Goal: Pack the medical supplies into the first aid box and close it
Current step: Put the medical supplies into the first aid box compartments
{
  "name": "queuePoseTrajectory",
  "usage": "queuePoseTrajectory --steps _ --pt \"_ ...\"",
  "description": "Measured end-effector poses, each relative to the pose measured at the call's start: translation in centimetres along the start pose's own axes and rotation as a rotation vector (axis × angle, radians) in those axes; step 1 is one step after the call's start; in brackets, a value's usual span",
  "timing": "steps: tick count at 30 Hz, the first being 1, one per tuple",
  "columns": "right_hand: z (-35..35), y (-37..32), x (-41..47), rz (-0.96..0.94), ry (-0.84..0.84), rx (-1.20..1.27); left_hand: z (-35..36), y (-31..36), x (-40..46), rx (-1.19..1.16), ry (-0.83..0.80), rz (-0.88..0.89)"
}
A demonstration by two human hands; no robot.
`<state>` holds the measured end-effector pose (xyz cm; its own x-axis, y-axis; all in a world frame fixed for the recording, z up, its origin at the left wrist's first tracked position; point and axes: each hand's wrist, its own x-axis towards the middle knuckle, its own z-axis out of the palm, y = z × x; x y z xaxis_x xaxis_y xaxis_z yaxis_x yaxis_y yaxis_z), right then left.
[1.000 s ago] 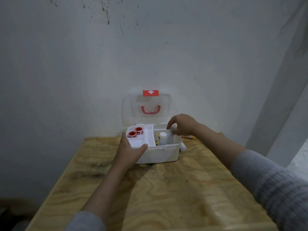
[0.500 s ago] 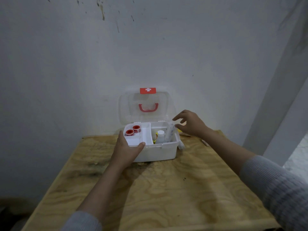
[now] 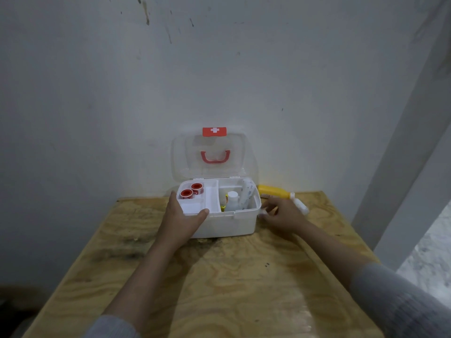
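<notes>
A: What is sitting on the plywood table [image 3: 219,284] at this moment?

B: The first aid box [image 3: 224,223] is standing at the far middle of the table, close to the wall [image 3: 122,93]. Its clear lid [image 3: 210,154] is standing upright behind it, showing a red handle [image 3: 215,157] and a red latch [image 3: 214,131] with a white cross.

A: What is lying inside?

B: A white tray [image 3: 210,200] is filling the left part of the box. Two red tape rolls [image 3: 191,191] are sitting side by side in its far left compartment. In the deeper right part, a white bottle [image 3: 231,201] is standing upright, and a white wrapped roll [image 3: 246,193] is leaning against the right wall. Something small and yellow is showing beside the bottle, too hidden to name.

A: How is the left hand [image 3: 181,220] gripping?

B: It is holding the near left corner of the box, thumb lying over the tray's near rim and the fingers wrapping the left side.

A: And the right hand [image 3: 283,215]?

B: It is resting low on the table just right of the box, fingers loosely curled. The fingertips are touching something small and white beside the box wall; whether they are gripping it I cannot tell.

A: Is anything lying outside the box?

B: A yellow bottle [image 3: 273,192] with a white cap is lying on its side at the far right, just beyond the right hand.
</notes>
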<state>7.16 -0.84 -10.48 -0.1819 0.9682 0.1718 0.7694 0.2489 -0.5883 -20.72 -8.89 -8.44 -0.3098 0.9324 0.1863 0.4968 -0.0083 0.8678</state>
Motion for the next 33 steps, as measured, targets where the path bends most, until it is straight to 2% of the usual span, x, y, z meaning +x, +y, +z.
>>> queuePoseTrajectory --steps 6,13,17,20,24,30,33 --pt "3.1 0.7 -1.5 -0.053 0.301 0.030 0.0 0.0 -0.1 0.000 0.002 0.000" --pt "0.7 -0.3 -3.7 0.032 0.565 0.326 0.2 -0.1 0.0 0.009 0.009 -0.015" --pt "-2.3 -3.4 -4.6 -0.134 0.706 0.434 0.3 -0.4 0.2 0.018 0.012 -0.014" --pt "-3.3 -7.4 -5.0 -0.289 0.662 0.431 0.3 -0.5 0.2 0.000 0.011 -0.015" --pt "-3.6 -12.2 -4.5 -0.521 0.434 0.219 0.2 -0.3 0.1 -0.015 0.015 -0.016" --pt "-2.1 -15.7 -1.6 -0.503 0.058 -0.208 0.2 0.0 0.0 -0.009 0.012 -0.019" --pt "-0.6 -16.2 -1.0 -0.498 0.022 -0.372 0.2 -0.2 0.1 -0.014 0.004 -0.012"
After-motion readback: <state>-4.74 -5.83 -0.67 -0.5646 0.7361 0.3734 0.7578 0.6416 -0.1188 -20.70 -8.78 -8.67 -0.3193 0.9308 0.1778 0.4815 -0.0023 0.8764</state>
